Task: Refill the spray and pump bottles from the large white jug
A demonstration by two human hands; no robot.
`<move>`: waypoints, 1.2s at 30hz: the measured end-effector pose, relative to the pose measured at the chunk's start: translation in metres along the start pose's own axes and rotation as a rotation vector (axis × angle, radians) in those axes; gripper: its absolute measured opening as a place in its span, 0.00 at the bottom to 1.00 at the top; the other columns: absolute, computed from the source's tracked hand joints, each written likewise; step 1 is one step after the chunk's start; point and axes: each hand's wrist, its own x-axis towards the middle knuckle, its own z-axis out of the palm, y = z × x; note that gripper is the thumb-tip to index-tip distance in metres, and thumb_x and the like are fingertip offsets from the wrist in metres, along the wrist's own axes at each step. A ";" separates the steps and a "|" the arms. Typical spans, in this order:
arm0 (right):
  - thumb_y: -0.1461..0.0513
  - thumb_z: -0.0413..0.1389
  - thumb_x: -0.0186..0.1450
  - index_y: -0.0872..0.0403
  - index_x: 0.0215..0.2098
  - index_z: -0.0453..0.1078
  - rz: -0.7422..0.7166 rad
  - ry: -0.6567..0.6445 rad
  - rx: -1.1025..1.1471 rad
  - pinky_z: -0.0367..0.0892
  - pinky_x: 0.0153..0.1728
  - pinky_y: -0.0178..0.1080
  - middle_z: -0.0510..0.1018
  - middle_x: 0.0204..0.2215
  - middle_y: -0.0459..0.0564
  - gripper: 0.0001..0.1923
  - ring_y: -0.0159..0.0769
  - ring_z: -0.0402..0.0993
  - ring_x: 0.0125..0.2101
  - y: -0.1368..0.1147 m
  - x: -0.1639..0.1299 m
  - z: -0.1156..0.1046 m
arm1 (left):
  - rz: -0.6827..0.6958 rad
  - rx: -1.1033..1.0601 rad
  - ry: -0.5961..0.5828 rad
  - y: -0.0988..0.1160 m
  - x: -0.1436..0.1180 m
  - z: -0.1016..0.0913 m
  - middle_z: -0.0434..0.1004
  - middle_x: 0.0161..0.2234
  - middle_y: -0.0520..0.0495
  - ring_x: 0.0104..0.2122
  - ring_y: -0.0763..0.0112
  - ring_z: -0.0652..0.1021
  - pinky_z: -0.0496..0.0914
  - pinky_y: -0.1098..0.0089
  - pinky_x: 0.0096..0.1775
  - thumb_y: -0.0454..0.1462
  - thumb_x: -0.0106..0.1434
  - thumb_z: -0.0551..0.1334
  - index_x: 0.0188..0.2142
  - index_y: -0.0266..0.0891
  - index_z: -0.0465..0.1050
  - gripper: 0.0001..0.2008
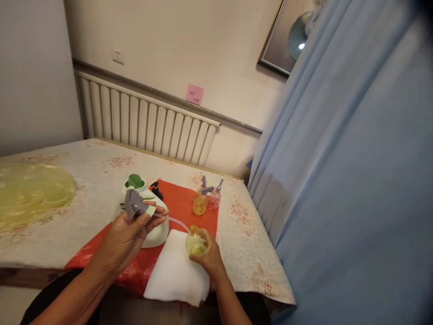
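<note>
- Hands are seen low in the head view, both raised over the near edge of a table covered by a pale floral cloth.
- A grey spray head is pinched by the left hand between thumb and fingers, its thin clear tube trailing toward 3 o'clock.
- A small round bottle of yellowish liquid is gripped by the right hand, the fingers closed around its lower part; the tube's far end reaches the bottle's neck (whether it sits inside cannot be told).
- The bottle is held above a folded white towel, which lies over the near edge of a red mat.
- A white rounded container with a green cap is found just behind the left hand, at about 12 o'clock from it, with a black pump top beside it.
- Two more small spray bottles stand on the mat at 12 o'clock from the right hand: an orange bottle and a pink bottle, touching or nearly so.
- A yellowish translucent patch is seen on the cloth at 9 o'clock.
- A white radiator runs along the wall at 12 o'clock, with a pink note stuck above it.
- A blue curtain fills the 3 o'clock side.
</note>
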 end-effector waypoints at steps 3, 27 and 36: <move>0.68 0.68 0.42 0.47 0.56 0.65 -0.008 -0.004 -0.005 0.64 0.55 0.47 0.75 0.52 0.49 0.43 0.47 0.71 0.53 -0.004 -0.006 0.000 | 0.003 -0.001 -0.014 -0.005 0.003 0.005 0.82 0.38 0.46 0.42 0.65 0.81 0.78 0.72 0.44 0.39 0.56 0.71 0.41 0.39 0.76 0.13; 0.68 0.70 0.39 0.50 0.55 0.66 -0.036 -0.059 -0.050 0.67 0.52 0.46 0.74 0.50 0.51 0.45 0.47 0.71 0.50 -0.048 -0.021 0.015 | -0.221 0.392 -0.237 -0.074 0.001 -0.006 0.82 0.40 0.46 0.44 0.56 0.78 0.69 0.62 0.48 0.43 0.53 0.71 0.43 0.40 0.77 0.18; 0.68 0.70 0.39 0.51 0.57 0.65 -0.004 -0.054 -0.023 0.66 0.53 0.47 0.74 0.51 0.52 0.46 0.48 0.71 0.51 -0.048 -0.024 0.014 | -0.216 0.453 -0.220 -0.071 0.005 -0.007 0.82 0.41 0.46 0.45 0.54 0.78 0.68 0.61 0.50 0.40 0.52 0.71 0.44 0.41 0.76 0.19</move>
